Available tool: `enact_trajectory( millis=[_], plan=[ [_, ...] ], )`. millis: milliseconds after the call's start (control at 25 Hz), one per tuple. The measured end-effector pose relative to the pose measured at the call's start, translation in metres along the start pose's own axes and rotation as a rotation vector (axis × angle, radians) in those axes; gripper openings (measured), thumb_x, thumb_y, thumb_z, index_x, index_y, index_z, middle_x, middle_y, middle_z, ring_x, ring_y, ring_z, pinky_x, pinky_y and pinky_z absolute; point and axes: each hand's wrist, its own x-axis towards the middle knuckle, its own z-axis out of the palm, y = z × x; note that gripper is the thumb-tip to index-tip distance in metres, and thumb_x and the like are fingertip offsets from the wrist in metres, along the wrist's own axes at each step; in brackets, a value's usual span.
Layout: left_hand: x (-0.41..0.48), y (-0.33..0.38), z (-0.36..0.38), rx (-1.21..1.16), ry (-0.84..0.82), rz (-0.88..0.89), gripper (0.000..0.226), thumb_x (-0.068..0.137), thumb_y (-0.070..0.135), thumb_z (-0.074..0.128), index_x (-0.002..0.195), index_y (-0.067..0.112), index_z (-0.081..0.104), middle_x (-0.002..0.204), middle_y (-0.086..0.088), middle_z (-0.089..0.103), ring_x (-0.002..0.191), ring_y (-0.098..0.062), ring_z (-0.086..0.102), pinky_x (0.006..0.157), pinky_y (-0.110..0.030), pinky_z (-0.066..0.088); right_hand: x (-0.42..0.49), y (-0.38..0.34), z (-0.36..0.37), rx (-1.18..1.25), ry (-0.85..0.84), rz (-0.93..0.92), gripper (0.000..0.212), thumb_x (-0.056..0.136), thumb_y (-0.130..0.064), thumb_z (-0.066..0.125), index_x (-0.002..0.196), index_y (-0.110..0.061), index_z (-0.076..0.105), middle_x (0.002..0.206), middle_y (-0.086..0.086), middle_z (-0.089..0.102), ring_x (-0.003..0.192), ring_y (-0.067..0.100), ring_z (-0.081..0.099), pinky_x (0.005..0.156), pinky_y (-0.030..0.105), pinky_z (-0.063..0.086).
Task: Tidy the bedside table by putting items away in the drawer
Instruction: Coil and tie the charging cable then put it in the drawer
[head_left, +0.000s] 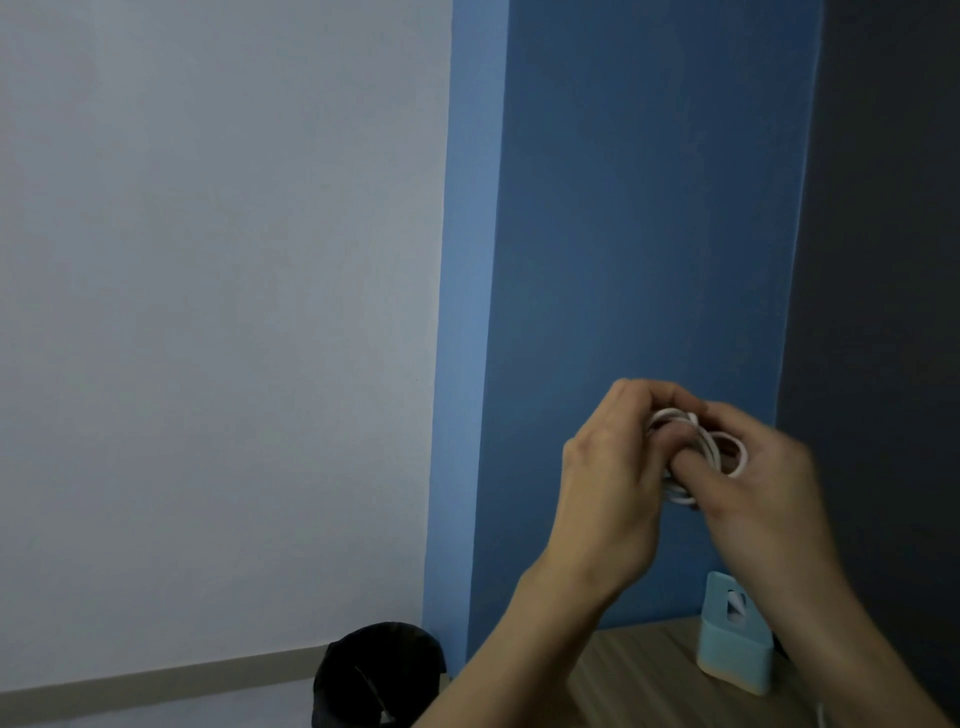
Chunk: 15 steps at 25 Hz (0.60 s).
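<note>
Forearms (519, 649) come up from the lower right of the frame and are closest to my view, cut off by the bottom edge.

At lower centre, left of them, a black bin (379, 675) stands on the floor against the pale wall. Its contents are too dark to read.

Moving right, the left hand (608, 467) is raised in front of the blue wall, fingers curled over the top of a coiled white cable (675, 415). The right hand (763, 483) meets it from the other side, fingers hooked into the loops. Both hands are clamped on the coil, held in the air well above the table (639, 670).

I judge the cable to be light, soft and springy. The loops will want to spring apart if the grip loosens, so I would keep a pinch across the whole bundle where the turns cross, not on a single strand. It is not fragile, though a loose end could snag.

Below the right hand, a small light-blue box (732, 639) stands upright on the table near the wall.

Much is hidden from me. The drawer is out of frame, and only a wedge of the wooden top shows. The right hand is blurred, so I cannot tell exactly how its fingers lie. I cannot find the cable's ends or plugs, and the slot in the box is unclear.
</note>
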Motion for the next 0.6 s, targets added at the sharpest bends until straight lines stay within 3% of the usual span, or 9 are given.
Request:
enact_trajectory(
  millis=[80,160,200,240,280,360,400,480,600],
  plan=[
    [0.003,0.004,0.0,-0.035,-0.018,-0.043,0.006,0.091,0.017,0.053,0.091,0.022,0.056,0.089,0.002,0.063,0.082,-0.011,0.061,0.072,-0.028,0.051,0.001,0.003,-0.007,0.17,-0.08,0.059,0.022,0.081,0.003,0.057,0.081,-0.016,0.068,0.068,-0.004,0.07,0.063,0.001,0.062,0.059,0.014,0.049],
    [0.006,0.007,-0.002,-0.053,-0.038,-0.065,0.01,0.092,0.016,0.053,0.088,0.026,0.051,0.081,0.01,0.057,0.074,-0.004,0.054,0.068,-0.021,0.045,-0.001,0.003,-0.02,0.621,-0.361,0.187,0.025,0.086,-0.004,0.045,0.101,0.001,0.065,0.102,0.016,0.07,0.102,0.022,0.062,0.088,0.031,0.051],
    [0.008,0.007,-0.005,-0.072,-0.04,-0.078,0.015,0.092,0.014,0.052,0.086,0.027,0.049,0.078,0.012,0.054,0.069,-0.001,0.051,0.064,-0.017,0.042,-0.003,0.0,-0.022,0.863,-0.43,0.253,0.037,0.091,-0.007,0.034,0.116,0.013,0.053,0.128,0.031,0.052,0.125,0.032,0.046,0.107,0.037,0.036],
    [0.009,0.008,-0.007,-0.097,-0.044,-0.092,0.018,0.093,0.013,0.051,0.084,0.028,0.048,0.074,0.012,0.052,0.064,0.001,0.049,0.06,-0.014,0.04,-0.002,-0.001,-0.026,1.014,-0.414,0.293,0.044,0.095,-0.01,0.025,0.124,0.019,0.04,0.14,0.036,0.032,0.136,0.035,0.029,0.115,0.038,0.021],
    [0.01,0.008,-0.008,-0.117,-0.056,-0.102,0.02,0.094,0.012,0.05,0.083,0.029,0.047,0.07,0.013,0.051,0.059,0.001,0.047,0.055,-0.011,0.037,-0.004,0.001,-0.027,1.059,-0.387,0.329,0.044,0.094,-0.012,0.031,0.123,0.018,0.044,0.14,0.035,0.034,0.135,0.033,0.032,0.114,0.035,0.023],
    [0.01,0.011,-0.008,-0.137,-0.08,-0.111,0.021,0.095,0.012,0.049,0.083,0.029,0.046,0.064,0.014,0.049,0.054,0.001,0.045,0.05,-0.009,0.034,0.0,0.018,-0.025,0.988,-0.321,0.349,0.034,0.067,-0.02,0.063,0.095,-0.004,0.073,0.107,0.014,0.071,0.102,0.016,0.066,0.086,0.021,0.051],
    [0.01,0.012,-0.008,-0.151,-0.085,-0.114,0.021,0.095,0.012,0.048,0.083,0.029,0.047,0.061,0.015,0.048,0.052,0.0,0.043,0.049,-0.009,0.034,0.003,0.017,-0.021,0.903,-0.217,0.356,0.034,0.053,-0.024,0.072,0.084,-0.01,0.076,0.091,0.005,0.075,0.085,0.009,0.069,0.074,0.016,0.054],
    [0.01,0.011,-0.012,-0.199,-0.067,-0.123,0.024,0.095,0.012,0.047,0.081,0.031,0.048,0.059,0.016,0.047,0.051,-0.002,0.039,0.046,-0.011,0.032,0.007,0.014,-0.024,0.829,-0.1,0.344,0.037,0.04,-0.024,0.08,0.075,-0.014,0.077,0.073,-0.003,0.074,0.066,0.002,0.067,0.064,0.011,0.053],
    [0.009,0.004,-0.023,-0.232,-0.039,-0.141,0.028,0.095,0.013,0.047,0.076,0.033,0.049,0.064,0.013,0.046,0.051,-0.003,0.037,0.044,-0.012,0.031,0.011,0.008,-0.035,0.636,0.12,0.349,0.011,0.065,-0.006,0.068,0.072,-0.014,0.071,0.056,-0.008,0.067,0.054,-0.001,0.06,0.06,0.007,0.051]
  ],
)
